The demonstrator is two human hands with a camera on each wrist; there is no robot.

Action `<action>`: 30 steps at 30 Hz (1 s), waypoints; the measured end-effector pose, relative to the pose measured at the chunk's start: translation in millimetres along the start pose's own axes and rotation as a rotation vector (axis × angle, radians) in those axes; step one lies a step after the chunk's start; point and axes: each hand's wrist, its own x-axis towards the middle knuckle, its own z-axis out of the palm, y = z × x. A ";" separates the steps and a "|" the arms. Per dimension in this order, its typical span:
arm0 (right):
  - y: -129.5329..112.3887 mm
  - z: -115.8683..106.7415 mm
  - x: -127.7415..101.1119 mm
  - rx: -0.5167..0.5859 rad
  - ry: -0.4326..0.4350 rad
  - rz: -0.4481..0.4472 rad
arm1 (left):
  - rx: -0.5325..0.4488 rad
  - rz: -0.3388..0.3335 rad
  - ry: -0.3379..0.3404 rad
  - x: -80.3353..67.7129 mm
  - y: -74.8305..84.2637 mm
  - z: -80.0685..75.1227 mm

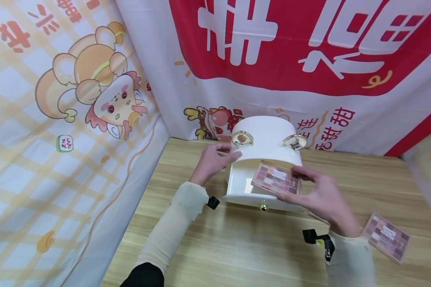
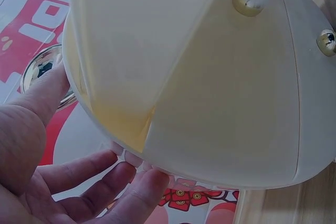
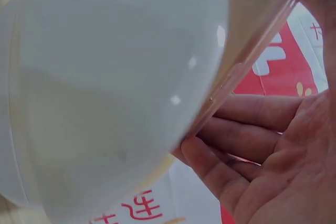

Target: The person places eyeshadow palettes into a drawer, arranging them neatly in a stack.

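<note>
A white rounded storage box stands against the back cloth, two shiny gold rings on its upper part. Its lower drawer, with a gold knob, is pulled out. My right hand grips an eyeshadow palette by its right end, thumb on the near edge and fingers at the far edge. The palette is tilted over the drawer opening, partly hiding the inside. My left hand rests against the box's left side, with spread, relaxed fingers touching it in the left wrist view.
Another eyeshadow palette lies on the wooden tabletop to the right, beside my right forearm. A printed cloth hangs behind the box and along the left side. Small black devices are strapped at both wrists.
</note>
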 end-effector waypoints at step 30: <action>-3.0 31.7 25.1 -0.162 0.097 -0.075 | 0.020 0.015 0.013 2.0 -0.8 0.5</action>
